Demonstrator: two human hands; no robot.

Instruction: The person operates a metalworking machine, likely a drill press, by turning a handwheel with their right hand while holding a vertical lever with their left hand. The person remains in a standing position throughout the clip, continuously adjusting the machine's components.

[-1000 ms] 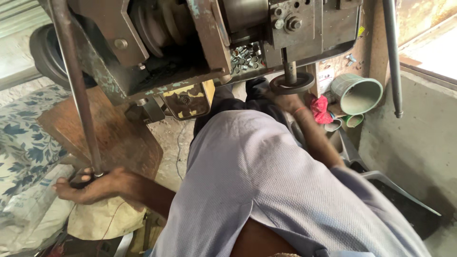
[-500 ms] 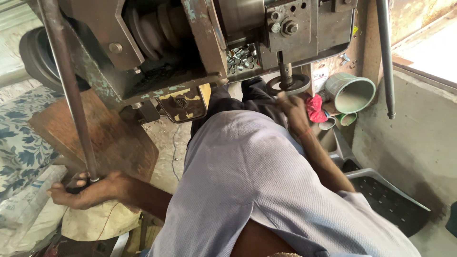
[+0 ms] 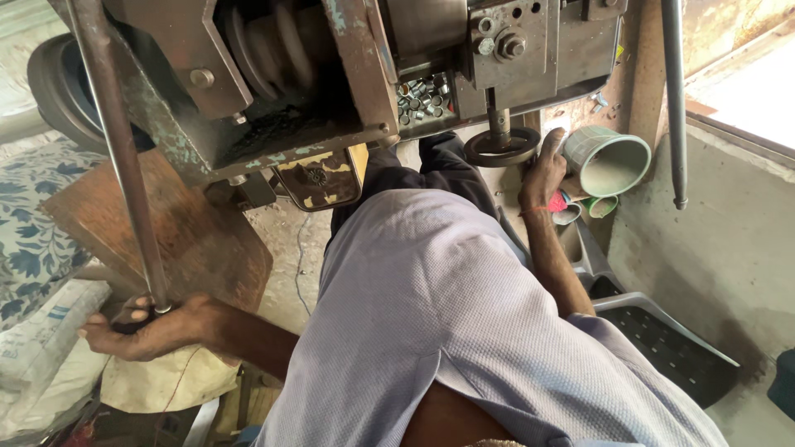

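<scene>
Head view: the long steel lever [image 3: 116, 157], running steeply upward toward the press machine [image 3: 331, 74], is gripped at its low end by the closed left hand [image 3: 145, 331]; the right hand [image 3: 542, 170] rests loosely curled beside the round die plate [image 3: 501, 147].

1. The left hand [image 3: 145, 327] is gripping the lower end of a long lever rod [image 3: 116, 157], which is rising from the hand toward the machine [image 3: 331, 74] overhead.
2. A wooden board [image 3: 190, 240] is lying just beyond the left hand, with stacked sacks [image 3: 41, 348] to its left.
3. The right hand [image 3: 545, 172] is reaching up beside a round die plate [image 3: 500, 147], which is sitting directly left of the hand under the machine's front.
4. A tray of small metal pieces [image 3: 421, 93] is resting above and left of the right hand.
5. An open pipe fitting [image 3: 609, 161] is lying just right of the right hand, and a plastic crate [image 3: 671, 348] is sitting well below it.
</scene>
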